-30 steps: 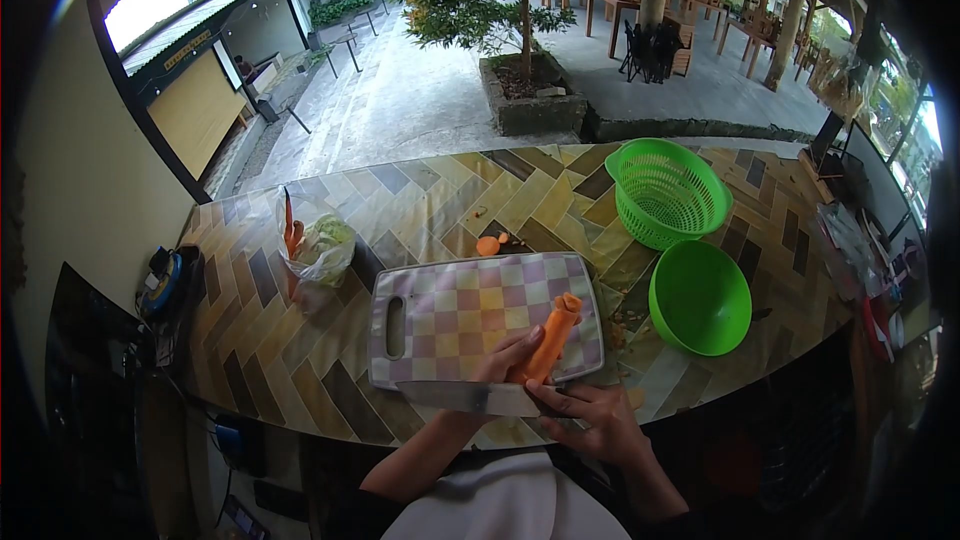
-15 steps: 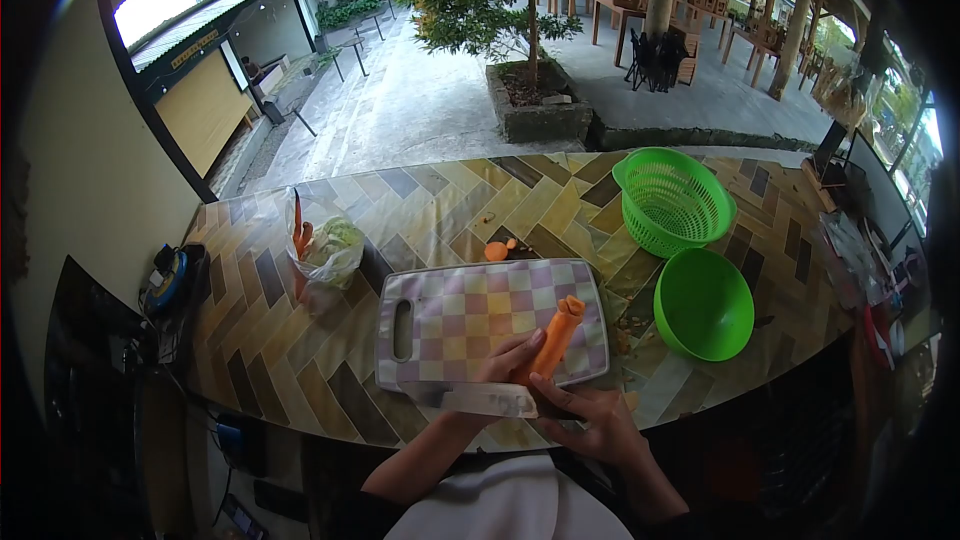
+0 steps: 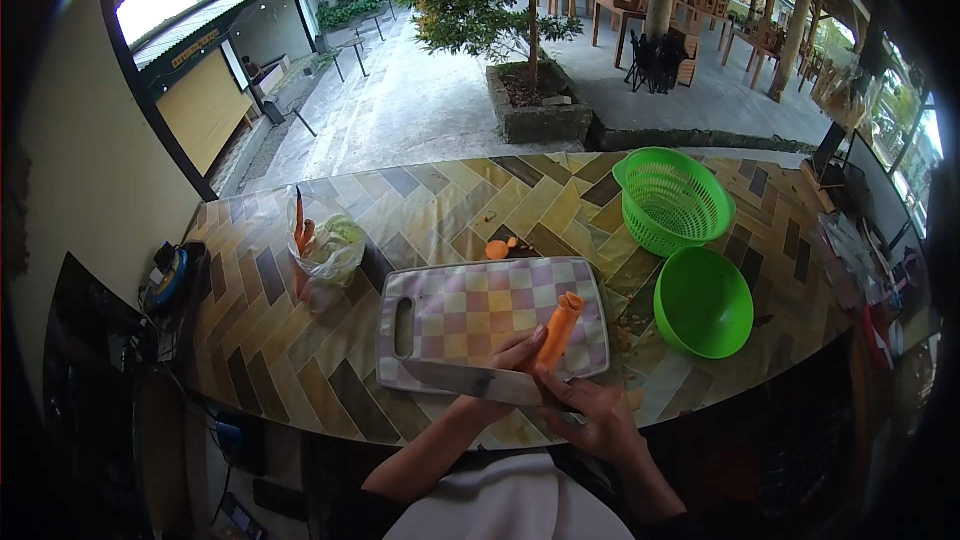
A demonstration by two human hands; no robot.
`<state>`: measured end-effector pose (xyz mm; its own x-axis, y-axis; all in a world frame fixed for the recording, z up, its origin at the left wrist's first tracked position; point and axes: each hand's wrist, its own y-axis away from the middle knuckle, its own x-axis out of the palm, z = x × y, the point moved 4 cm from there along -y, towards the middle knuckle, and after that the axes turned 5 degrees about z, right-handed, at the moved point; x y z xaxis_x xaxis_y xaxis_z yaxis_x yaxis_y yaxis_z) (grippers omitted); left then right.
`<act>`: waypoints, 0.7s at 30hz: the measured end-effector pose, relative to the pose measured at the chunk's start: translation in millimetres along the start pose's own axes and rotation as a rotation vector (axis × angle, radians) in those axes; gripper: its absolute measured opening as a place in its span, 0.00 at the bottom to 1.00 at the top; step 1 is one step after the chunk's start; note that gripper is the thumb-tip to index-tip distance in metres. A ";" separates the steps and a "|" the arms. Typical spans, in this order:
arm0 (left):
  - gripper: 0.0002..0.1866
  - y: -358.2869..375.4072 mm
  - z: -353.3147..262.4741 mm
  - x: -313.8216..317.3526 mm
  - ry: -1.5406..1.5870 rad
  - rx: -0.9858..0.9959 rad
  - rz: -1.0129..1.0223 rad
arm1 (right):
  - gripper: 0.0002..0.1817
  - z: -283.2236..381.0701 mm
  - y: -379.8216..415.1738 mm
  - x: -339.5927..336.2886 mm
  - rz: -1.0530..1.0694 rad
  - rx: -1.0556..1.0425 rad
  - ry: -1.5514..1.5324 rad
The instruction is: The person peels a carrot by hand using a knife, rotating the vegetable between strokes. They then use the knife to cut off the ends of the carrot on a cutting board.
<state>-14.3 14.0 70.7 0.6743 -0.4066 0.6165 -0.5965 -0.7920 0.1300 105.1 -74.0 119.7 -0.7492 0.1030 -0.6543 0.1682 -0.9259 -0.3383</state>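
An orange carrot (image 3: 560, 335) stands tilted over the near right part of the checkered cutting board (image 3: 460, 300). My left hand (image 3: 515, 352) is closed around the carrot's lower part. My right hand (image 3: 596, 412) grips a kitchen knife (image 3: 470, 380), its broad blade pointing left across the board's near edge and in front of my left wrist. The blade lies close to the carrot's lower end; whether it touches cannot be made out. The knife's handle is mostly hidden in my right fingers. Cut carrot pieces (image 3: 497, 250) lie just beyond the board.
On the right of the table (image 3: 300, 370) stand a green colander (image 3: 672, 202) and a green bowl (image 3: 704, 304). At the left is a clear plastic bag (image 3: 335, 252) of pale green vegetable, with red-orange carrots (image 3: 303, 235) beside it. Peel scraps lie right of the board.
The knife blade has swung, its flat now angled differently and its left tip higher. The carrot and both hands have shifted only slightly.
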 end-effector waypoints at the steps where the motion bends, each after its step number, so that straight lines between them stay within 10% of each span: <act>1: 0.22 -0.5 0.4 0.1 0.014 -0.006 0.034 | 0.29 -0.1 0.4 -0.1 -0.028 0.017 -0.030; 10: 0.21 -13.0 20.3 -10.3 0.193 -0.216 0.150 | 0.34 -6.1 1.5 -5.1 0.052 0.028 -0.030; 21: 0.23 -22.7 47.8 -43.1 -0.198 0.231 0.127 | 0.35 -7.5 3.8 -8.9 0.110 0.078 -0.098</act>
<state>-9.0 27.7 4.0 0.6862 -0.5711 0.4505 -0.5816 -0.8027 -0.1318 117.3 -75.7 119.2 -0.7884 -0.0331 -0.6142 0.2055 -0.9553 -0.2124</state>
